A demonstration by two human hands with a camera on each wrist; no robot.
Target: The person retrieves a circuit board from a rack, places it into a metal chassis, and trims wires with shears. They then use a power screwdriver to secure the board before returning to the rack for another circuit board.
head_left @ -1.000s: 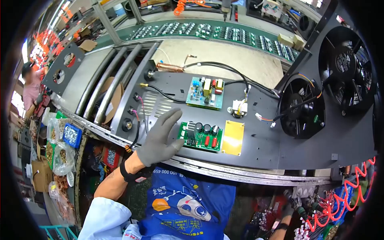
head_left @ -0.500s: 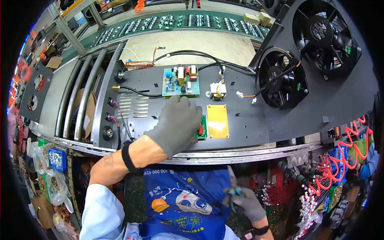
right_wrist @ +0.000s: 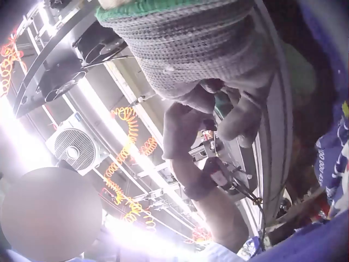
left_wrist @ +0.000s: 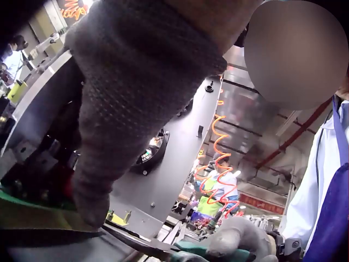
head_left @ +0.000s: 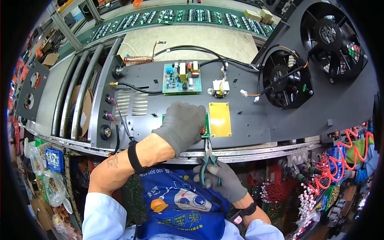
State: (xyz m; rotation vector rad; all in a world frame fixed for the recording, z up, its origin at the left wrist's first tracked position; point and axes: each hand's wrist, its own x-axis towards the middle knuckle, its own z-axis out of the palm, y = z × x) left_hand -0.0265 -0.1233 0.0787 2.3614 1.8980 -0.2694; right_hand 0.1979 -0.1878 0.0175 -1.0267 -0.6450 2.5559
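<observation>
My gloved left hand [head_left: 182, 126] covers most of a green circuit board [head_left: 207, 130] near the front of the dark metal chassis [head_left: 252, 124]. In the left wrist view its thumb [left_wrist: 94, 204] lies along the board's edge [left_wrist: 38, 215], and the fingers curl over the parts. Pliers [head_left: 204, 170] with teal handles are held in my gloved right hand [head_left: 228, 180]. Their nose points at the board's front right corner, close to the left thumb. Just right of the board lies a yellow plate [head_left: 220, 120] with small posts at its corners.
Behind the left hand a second board [head_left: 194, 85] is mounted beside a small transformer [head_left: 220, 88]. Two black fans [head_left: 282, 78] stand at the right with loose connectors. Metal rollers [head_left: 86, 96] lie left, and red coiled hoses [head_left: 352, 140] hang right.
My left hand has moved right onto the green circuit board and its fingers have curled. My right hand has come up from below with the pliers, to the board's front edge.
</observation>
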